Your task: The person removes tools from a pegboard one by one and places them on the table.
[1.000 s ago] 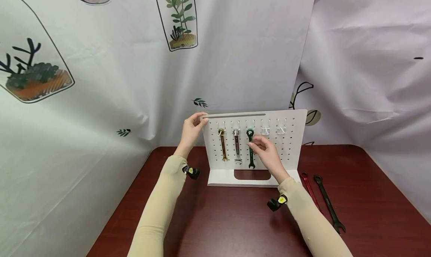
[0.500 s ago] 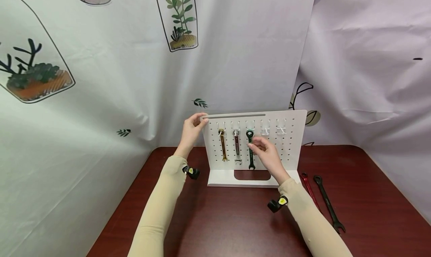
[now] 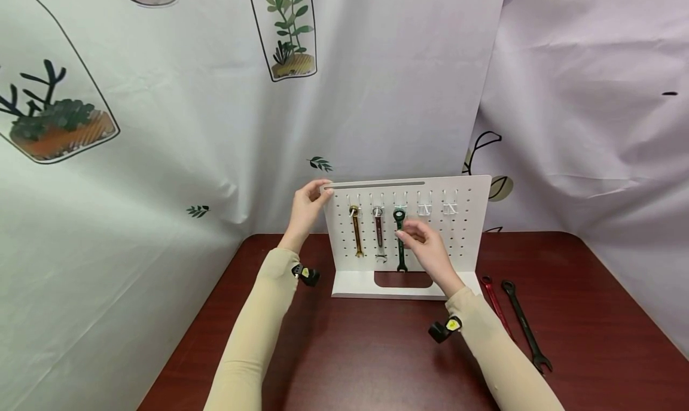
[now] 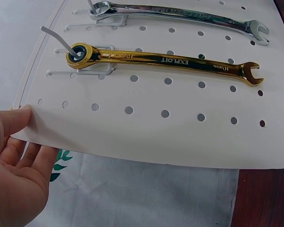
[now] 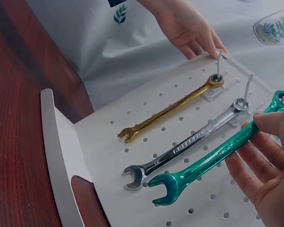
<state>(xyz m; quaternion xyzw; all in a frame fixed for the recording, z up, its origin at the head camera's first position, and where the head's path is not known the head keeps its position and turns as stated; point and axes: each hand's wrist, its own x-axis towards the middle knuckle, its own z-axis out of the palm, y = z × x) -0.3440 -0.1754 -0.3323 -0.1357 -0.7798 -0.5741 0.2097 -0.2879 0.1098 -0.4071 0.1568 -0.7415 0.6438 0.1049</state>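
Observation:
My left hand (image 3: 308, 206) grips the top left corner of a white pegboard (image 4: 146, 132), thumb in front and fingers behind. In my right hand (image 5: 270, 161) a green combination wrench (image 5: 217, 156) is pinched near its ring end. It hangs upright before the board in the head view, open jaw down. Its ring is by the third hook; I cannot tell whether the hook passes through it. A gold wrench (image 4: 170, 59) and a silver wrench (image 4: 180, 13) hang by their rings on the two hooks to the left.
Two more hooks, the nearer one (image 3: 424, 209) and the outer one (image 3: 450, 207), stand bare at the board's right. A red wrench (image 3: 496, 303) and a black wrench (image 3: 524, 322) lie on the dark red table (image 3: 377, 357). A printed cloth (image 3: 398, 100) hangs behind.
The green wrench has sunk slightly in front of the third hook, still pinched by my right hand. My left hand keeps its place on the board's corner.

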